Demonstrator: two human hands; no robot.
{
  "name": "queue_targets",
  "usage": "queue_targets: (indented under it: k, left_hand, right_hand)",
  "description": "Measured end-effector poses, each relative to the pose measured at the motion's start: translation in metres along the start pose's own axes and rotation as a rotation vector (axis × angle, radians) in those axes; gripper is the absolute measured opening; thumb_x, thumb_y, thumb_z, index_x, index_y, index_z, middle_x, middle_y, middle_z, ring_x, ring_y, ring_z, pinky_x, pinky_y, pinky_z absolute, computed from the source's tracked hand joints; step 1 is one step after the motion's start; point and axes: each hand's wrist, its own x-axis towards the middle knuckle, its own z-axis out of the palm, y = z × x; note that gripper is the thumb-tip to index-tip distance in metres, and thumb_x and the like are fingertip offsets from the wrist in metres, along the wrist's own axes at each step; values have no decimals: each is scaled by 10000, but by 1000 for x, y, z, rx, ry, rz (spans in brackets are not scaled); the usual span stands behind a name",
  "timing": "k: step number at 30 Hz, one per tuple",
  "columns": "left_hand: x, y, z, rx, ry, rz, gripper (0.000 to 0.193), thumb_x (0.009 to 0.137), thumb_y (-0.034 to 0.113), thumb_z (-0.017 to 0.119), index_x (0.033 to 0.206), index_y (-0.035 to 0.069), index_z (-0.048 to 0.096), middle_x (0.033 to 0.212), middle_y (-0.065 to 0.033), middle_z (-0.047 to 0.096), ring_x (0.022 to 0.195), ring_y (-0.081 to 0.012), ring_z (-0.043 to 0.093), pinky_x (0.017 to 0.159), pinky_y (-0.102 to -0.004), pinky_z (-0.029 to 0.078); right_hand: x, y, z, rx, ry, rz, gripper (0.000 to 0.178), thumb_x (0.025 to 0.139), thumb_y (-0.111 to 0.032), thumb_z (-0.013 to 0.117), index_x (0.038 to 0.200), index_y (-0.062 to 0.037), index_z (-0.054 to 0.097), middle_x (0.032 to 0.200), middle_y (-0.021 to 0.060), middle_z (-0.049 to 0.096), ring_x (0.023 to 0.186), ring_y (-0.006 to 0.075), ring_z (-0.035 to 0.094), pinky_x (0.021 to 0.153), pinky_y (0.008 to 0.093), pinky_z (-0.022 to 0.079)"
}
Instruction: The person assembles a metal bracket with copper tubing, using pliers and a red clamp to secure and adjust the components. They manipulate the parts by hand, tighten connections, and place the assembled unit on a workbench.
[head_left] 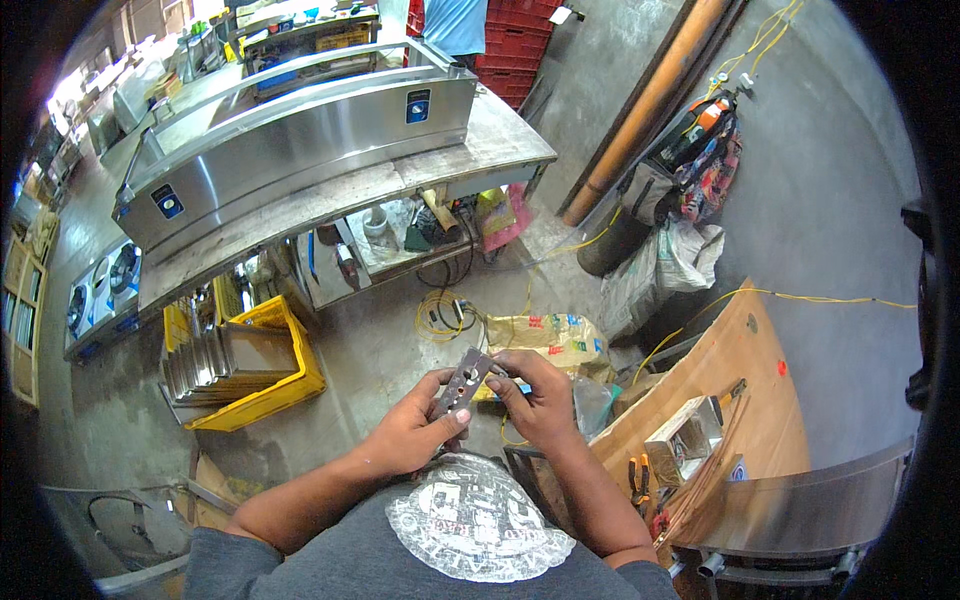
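- Grey and flat, the plate is held before the body, above the floor, its holed face turned up.
- By the left grip its nearer end is pinched, thumb on the face, fingers curled along the left edge.
- By the right grip, thumb and fingers drawn close, the farther right edge is met; whether a small part is pinched there cannot be told.
- It is judged light, stiff and hard to break, probably metal, perhaps slick if oily; it is best taken by its long edges.
- At the right, pliers and a tray are seen on a wooden board.
- Beyond the plate, a gold sack is spread on the floor; leftward, sheets are stood in a yellow crate.
- Farther off, a long steel housing is carried by the desk.
- The room is bounded by a grey wall; red crates are stacked near a person in blue.
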Motion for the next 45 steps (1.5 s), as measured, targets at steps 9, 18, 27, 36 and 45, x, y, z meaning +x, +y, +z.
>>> queue_targets:
  k: [9, 18, 27, 36, 45]
  left_hand:
    - [-4, 16, 8, 37, 11, 105, 471, 963, 187, 560, 1366, 26, 377, 821, -21, 544, 702, -91, 524, 618, -260, 463]
    - [-9, 20, 21, 11, 28, 148, 474, 953, 152, 574, 1369, 26, 385, 832, -9, 540, 708, -79, 523, 615, -249, 465]
    - [3, -5, 24, 216, 135, 198, 536, 919, 174, 613, 1379, 2, 397, 824, -62, 604, 651, -105, 566, 583, -289, 492]
    - [23, -38, 28, 337, 207, 292, 465, 909, 133, 590, 1317, -36, 443, 723, -46, 587, 606, -96, 539, 526, -264, 456]
    - [59, -62, 50, 549, -5, 348, 437, 910, 124, 573, 1288, -57, 452, 756, -78, 613, 606, -113, 538, 542, -293, 462]
  right_hand:
    - [1, -6, 8, -124, 160, -152, 208, 862, -112, 648, 1046, -22, 610, 936, 191, 616, 809, 367, 627, 699, 404, 506]
    - [-2, -8, 9, -72, 205, -139, 250, 963, -251, 539, 949, -2, 557, 810, 183, 570, 706, 345, 592, 612, 386, 469]
    - [-17, -11, 20, 231, 180, 289, 386, 1014, -348, 420, 927, 9, 537, 752, 136, 592, 718, 244, 592, 664, 370, 468]
    - [-28, 19, 39, 365, 246, 457, 417, 1030, -395, 371, 993, -17, 544, 801, 51, 564, 743, 146, 518, 682, 306, 439]
    - [-62, 42, 10, 679, 398, 661, 352, 1035, -358, 378, 923, -66, 539, 680, -12, 508, 567, 84, 468, 511, 254, 400]
